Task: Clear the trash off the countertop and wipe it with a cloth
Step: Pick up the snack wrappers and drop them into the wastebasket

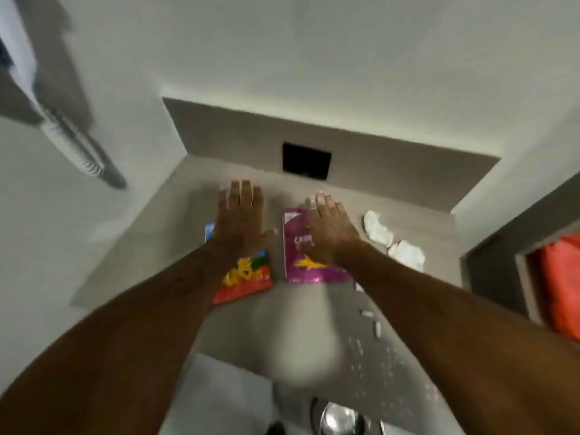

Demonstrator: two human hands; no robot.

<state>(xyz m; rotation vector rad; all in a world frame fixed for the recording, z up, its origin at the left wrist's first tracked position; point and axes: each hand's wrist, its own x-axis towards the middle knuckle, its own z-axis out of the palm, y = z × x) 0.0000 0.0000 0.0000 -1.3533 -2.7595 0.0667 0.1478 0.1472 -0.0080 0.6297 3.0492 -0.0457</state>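
A grey countertop [150,233] fills the middle of the blurred head view. My left hand [240,221] is flat, fingers spread, over a red, yellow and green snack wrapper [248,281]. Over a purple snack packet [309,268] my right hand [329,230] is stretched out, fingers apart. Whether either palm touches its packet I cannot tell. Two crumpled white paper wads [378,229] [408,254] lie to the right of the purple packet. Small white scraps and crumbs [376,328] are scattered along the counter nearer to me on the right.
A black rectangular panel [306,161] sits in the grey backsplash behind the hands. White walls close in left and right. An orange thing [561,284] fills a niche at far right. A shiny round metal object [340,419] shows at the bottom edge.
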